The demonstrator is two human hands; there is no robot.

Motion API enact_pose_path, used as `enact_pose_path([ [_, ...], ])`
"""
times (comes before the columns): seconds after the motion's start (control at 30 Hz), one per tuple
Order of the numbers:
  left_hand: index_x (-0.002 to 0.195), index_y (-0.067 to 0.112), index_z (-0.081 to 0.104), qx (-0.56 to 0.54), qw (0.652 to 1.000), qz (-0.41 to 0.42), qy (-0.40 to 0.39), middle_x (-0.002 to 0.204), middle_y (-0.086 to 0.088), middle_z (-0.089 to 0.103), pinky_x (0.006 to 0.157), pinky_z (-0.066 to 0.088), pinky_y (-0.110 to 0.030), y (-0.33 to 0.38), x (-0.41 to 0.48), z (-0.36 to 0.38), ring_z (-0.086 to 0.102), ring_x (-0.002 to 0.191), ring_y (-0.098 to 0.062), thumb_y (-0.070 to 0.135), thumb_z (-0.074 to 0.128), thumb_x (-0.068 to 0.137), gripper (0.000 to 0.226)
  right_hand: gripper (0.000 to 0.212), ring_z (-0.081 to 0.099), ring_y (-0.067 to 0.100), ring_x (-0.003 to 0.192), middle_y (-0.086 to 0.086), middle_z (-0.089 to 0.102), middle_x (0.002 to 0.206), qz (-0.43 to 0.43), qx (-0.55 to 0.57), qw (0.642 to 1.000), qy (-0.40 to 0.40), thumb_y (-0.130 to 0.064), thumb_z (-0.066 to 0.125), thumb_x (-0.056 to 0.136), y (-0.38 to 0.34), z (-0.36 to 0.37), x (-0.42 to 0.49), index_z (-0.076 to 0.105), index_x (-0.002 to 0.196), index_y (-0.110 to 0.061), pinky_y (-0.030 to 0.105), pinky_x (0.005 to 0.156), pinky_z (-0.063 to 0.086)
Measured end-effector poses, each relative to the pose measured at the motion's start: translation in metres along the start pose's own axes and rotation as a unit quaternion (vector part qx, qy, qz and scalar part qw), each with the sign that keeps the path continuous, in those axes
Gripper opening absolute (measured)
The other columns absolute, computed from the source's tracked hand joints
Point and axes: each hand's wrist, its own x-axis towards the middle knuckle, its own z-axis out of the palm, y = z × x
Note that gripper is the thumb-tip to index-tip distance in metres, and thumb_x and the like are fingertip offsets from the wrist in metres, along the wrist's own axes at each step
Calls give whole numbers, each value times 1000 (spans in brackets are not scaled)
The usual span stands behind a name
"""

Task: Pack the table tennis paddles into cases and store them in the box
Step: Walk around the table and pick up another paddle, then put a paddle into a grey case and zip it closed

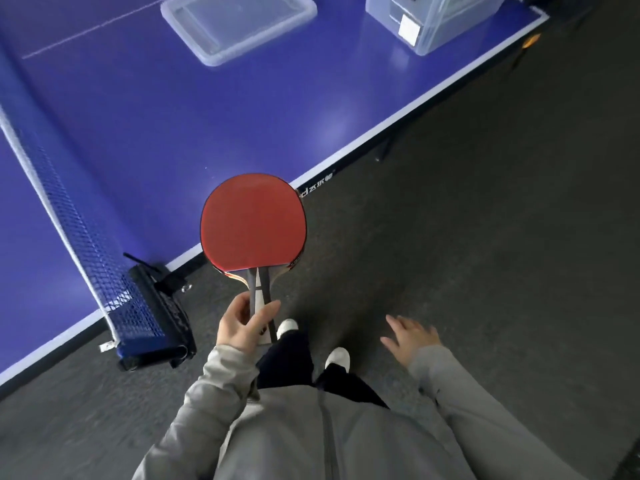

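Left fingers [242,322]: clenched round the paddle [253,223] handle, red blade beyond them.
Right fingers [401,329]: spread, released, over floor.

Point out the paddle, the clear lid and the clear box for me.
paddle [252,221]: head view, middle of the red rubber face.
lid [239,26]: head view, flat centre panel, lying on the table.
box [429,22]: head view, front wall, near the table's far corner.

A red-faced table tennis paddle [254,221] held blade-up at 6 o'clock; a clear storage box [431,20] stands at 1 o'clock.
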Motion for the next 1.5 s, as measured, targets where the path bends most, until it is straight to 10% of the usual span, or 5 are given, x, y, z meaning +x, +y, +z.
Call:
enact_pose_path([
  [0.7,84,17,58,-170,972,23,160,70,-4,59,47,51,-22,99,218,-80,63,57,-19,35,70,61,31,62,-1,17,148,-2,-2,160,-130,-156,969,140,-49,25,98,-174,-246,164,0,151,-28,42,118,9],
  [0.97,81,20,58,-166,965,-23,200,76,-7,56,75,51,-44,107,273,-118,58,72,-27,47,74,45,48,64,-8,18,147,-2,-9,160,-185,-201,953,127,-50,26,98,-239,-294,200,-4,150,-27,45,118,10],
  [1.17,83,15,59,-145,961,-80,223,70,-3,53,86,50,-49,89,296,-122,54,79,-26,20,76,76,19,69,-15,20,146,-3,-16,159,-210,-208,948,118,-52,31,97,-261,-300,217,-6,150,-28,51,116,13],
  [1.5,96,8,64,-87,961,-128,231,74,-3,57,72,53,-33,68,298,-125,59,74,-24,22,75,78,24,76,-19,23,145,-2,-21,157,-201,-223,947,118,-58,34,93,-267,-298,234,-9,149,-29,57,113,17],
])
